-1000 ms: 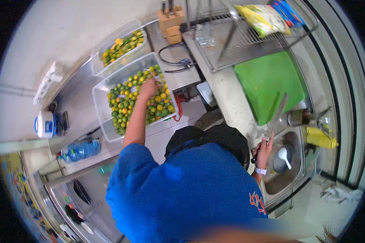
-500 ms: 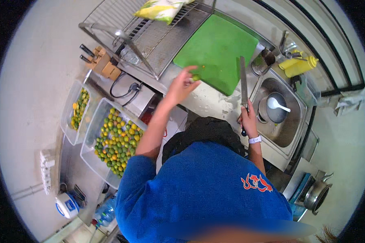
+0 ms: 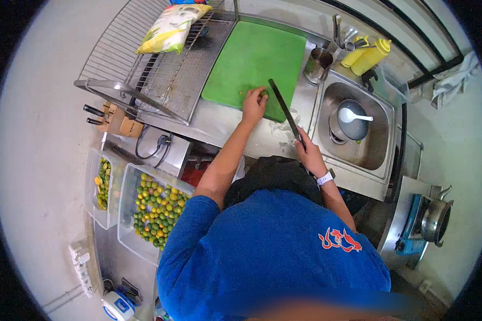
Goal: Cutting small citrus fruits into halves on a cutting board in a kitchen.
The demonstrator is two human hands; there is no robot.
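My left hand [image 3: 254, 107] is closed on a small green citrus fruit [image 3: 264, 93], with its fingertips over the near edge of the green cutting board [image 3: 251, 59]. In my right hand [image 3: 310, 156] is the handle of a long knife [image 3: 285, 108]. The blade slants up and left across the board's right part, its tip just to the right of the fruit. Tiny orange-yellow bits lie on the board beside my left fingers. To my left, a large clear tub [image 3: 121, 216] holds many small green and orange citrus fruits [image 3: 158, 211]. A narrower clear tub [image 3: 93, 179] beside it has more citrus pieces.
A sink [image 3: 377, 147] at the right contains a pan [image 3: 354, 128] and white spoon [image 3: 348, 115]. Behind it are a metal cup [image 3: 318, 65] and yellow squeeze bottles [image 3: 372, 57]. At the left are a wire rack [image 3: 110, 59] with a bag [image 3: 171, 29] and a knife block [image 3: 112, 120].
My left hand has brought the fruit down to the board's near edge. The knife has tilted left toward the fruit. The whole view has shifted with my head.
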